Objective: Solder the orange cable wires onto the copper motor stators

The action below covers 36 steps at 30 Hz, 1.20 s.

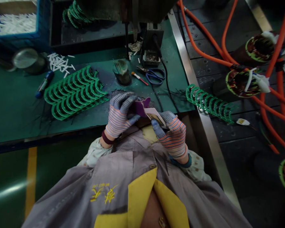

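Just above the edge of the green tabletop (14, 104), the person's gloved left hand (120, 115) and right hand (172, 134) work close together in front of their grey work coat (133, 158), both in striped knit gloves with grey-blue coated fingers. The left fingers (120, 99) are closed on a stiff purple piece (139, 107), and the right fingers (159, 126) pinch a pale card (155, 116) with a yellowish patch; the two items overlap, held just over the tabletop's front edge. Nearest the left hand lie stacked green slotted arcs (73, 93), with a dark metal cup (122, 72) beyond the hands. Blue-handled scissors (155, 77) and a small red-and-white pen (140, 78) lie further up, and a blue-handled tool (44, 85) sits beside loose white plastic strips (59, 63). To the right, another green arc (209, 103) rests across the steel edge strip (204, 126), near copper-wound stators (242, 83) with orange hoses (204, 55).
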### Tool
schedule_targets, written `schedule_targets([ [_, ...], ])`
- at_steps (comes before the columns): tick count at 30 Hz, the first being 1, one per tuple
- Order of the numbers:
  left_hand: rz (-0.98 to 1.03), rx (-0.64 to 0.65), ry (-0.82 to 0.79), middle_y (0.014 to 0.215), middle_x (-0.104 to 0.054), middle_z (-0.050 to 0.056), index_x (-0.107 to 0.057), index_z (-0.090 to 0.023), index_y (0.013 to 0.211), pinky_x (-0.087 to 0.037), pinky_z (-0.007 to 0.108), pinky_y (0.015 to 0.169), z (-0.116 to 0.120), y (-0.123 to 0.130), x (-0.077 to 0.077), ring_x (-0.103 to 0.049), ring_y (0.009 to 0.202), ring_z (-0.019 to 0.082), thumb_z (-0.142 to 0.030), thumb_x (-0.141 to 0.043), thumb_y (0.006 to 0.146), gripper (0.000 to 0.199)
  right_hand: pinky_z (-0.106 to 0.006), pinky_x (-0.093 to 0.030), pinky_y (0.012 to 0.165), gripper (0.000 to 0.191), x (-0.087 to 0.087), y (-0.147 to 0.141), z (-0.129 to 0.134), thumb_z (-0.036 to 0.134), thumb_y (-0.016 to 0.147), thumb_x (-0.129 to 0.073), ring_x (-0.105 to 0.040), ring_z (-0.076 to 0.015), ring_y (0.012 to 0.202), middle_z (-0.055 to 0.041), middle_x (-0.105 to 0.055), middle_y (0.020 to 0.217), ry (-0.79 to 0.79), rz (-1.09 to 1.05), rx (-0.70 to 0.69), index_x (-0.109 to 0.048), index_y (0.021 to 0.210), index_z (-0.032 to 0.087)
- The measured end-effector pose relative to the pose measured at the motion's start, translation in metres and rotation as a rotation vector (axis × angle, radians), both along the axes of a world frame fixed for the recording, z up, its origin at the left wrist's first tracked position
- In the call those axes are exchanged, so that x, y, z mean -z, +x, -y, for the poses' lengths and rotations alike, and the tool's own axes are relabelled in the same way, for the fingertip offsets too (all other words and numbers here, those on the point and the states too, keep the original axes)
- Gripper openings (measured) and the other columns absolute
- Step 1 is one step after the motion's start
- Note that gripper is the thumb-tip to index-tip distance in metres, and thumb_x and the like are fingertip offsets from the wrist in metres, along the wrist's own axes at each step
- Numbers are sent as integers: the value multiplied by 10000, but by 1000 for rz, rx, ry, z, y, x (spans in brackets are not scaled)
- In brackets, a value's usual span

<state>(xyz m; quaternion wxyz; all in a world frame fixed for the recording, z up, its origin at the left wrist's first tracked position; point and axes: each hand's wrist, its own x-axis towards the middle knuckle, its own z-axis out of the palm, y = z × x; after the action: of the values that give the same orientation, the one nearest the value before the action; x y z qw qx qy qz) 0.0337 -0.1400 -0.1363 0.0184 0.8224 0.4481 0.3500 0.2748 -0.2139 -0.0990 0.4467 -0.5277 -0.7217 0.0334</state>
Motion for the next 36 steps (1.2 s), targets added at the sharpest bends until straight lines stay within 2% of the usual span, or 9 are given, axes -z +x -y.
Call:
schedule_targets([
  [5,-84,88,88,1508,-668,150,-624,-307,1605,-483,559,1201,0,5,-5,-605,1387,376,-483,-753,1059,589,-404,-691,957,241,18,3,0,330,1119,-623,-830,-278,1035,-107,-866,1092,-37,152,-20,-793,1256,229],
  [8,-146,144,17,1506,-675,157,-625,-290,1622,-479,550,1194,-2,4,-10,-610,1381,373,-390,-736,1059,583,-437,-687,1001,269,18,14,-9,390,1115,-649,-822,-298,1079,-122,-868,1122,-148,163,-106,-793,1261,217],
  [11,-167,98,-84,1516,-655,182,-619,-254,1644,-472,588,1204,-3,1,-17,-591,1377,412,-477,-786,994,707,-412,-691,949,325,0,25,-20,483,1098,-696,-822,-270,1002,-94,-866,1124,-248,25,-116,-785,1284,232],
  [15,-157,101,-156,1518,-635,196,-616,-225,1651,-478,601,1198,-1,5,-23,-574,1364,433,-515,-805,947,785,-359,-682,875,246,-21,24,-29,455,1101,-694,-803,-219,875,-50,-860,1018,-238,-122,-48,-807,1151,242],
  [18,-152,162,-177,1508,-638,198,-632,-212,1634,-494,585,1180,2,12,-22,-585,1340,421,-506,-772,976,733,-374,-684,934,232,-18,11,-33,438,1102,-683,-813,-223,923,-53,-861,1022,-228,-166,-103,-813,1106,246],
  [23,-85,116,-126,1492,-641,206,-627,-175,1625,-491,575,1192,3,13,-18,-579,1342,416,-558,-750,1003,741,-372,-697,960,275,-3,-3,-32,432,1093,-705,-834,-224,1009,-68,-875,1161,-259,-318,-126,-792,1269,240],
  [30,-135,77,-173,1512,-658,219,-640,-170,1616,-514,592,1196,4,17,-14,-604,1361,422,-475,-772,997,702,-386,-688,975,190,5,-5,-28,364,1104,-672,-838,-230,991,-56,-881,1077,-182,-250,-112,-822,1147,255],
  [34,93,118,-212,1565,-660,225,-585,-158,1654,-534,574,1243,6,-8,-24,-635,1434,412,-668,-725,1038,813,-377,-688,937,258,5,-2,-26,430,1120,-651,-837,-229,969,-66,-884,1072,-182,-254,-144,-830,1147,247],
  [36,342,-11,-261,1604,-657,196,-572,-189,1653,-542,544,1265,7,-36,-36,-643,1477,395,-758,-652,1060,825,-374,-678,911,292,7,4,-22,476,1114,-666,-831,-229,937,-64,-883,1044,-210,-262,-112,-838,1133,241],
])
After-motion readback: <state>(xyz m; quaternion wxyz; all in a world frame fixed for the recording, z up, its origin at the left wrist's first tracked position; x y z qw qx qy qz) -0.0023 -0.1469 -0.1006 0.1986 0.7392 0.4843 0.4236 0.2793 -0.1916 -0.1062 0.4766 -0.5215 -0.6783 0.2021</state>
